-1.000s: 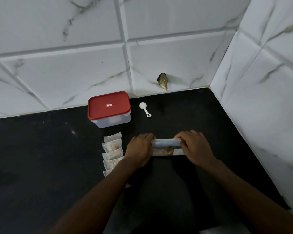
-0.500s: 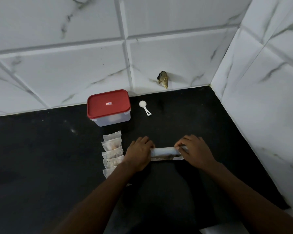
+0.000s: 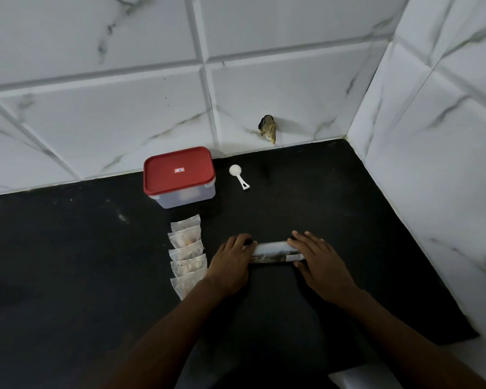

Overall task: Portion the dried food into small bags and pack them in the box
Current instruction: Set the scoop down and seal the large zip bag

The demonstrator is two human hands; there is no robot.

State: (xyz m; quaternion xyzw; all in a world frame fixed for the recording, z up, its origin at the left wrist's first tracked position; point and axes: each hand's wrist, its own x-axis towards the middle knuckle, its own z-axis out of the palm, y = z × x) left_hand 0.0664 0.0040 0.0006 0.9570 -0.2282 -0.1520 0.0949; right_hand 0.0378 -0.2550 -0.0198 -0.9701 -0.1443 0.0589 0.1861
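Note:
A rolled-up food packet [image 3: 274, 250] lies flat on the black counter [image 3: 68, 262] between my hands. My left hand [image 3: 230, 265] grips its left end with curled fingers. My right hand [image 3: 321, 265] presses on its right end, fingers stretched over the roll. To the left, several small clear bags [image 3: 187, 255] of dried food lie in an overlapping column. Behind them stands a clear plastic box with a closed red lid [image 3: 179, 175]. A white measuring scoop [image 3: 238, 176] lies to the right of the box.
White marble-look tiled walls [image 3: 96, 108] close the counter at the back and on the right. A dark hole with brownish debris [image 3: 268, 131] sits low on the back wall. A white sheet's corner [image 3: 357, 379] shows at the bottom edge.
Both hands have rolled the packet tighter and pressed it down on the counter; it now shows as a narrower strip. The view has shifted slightly.

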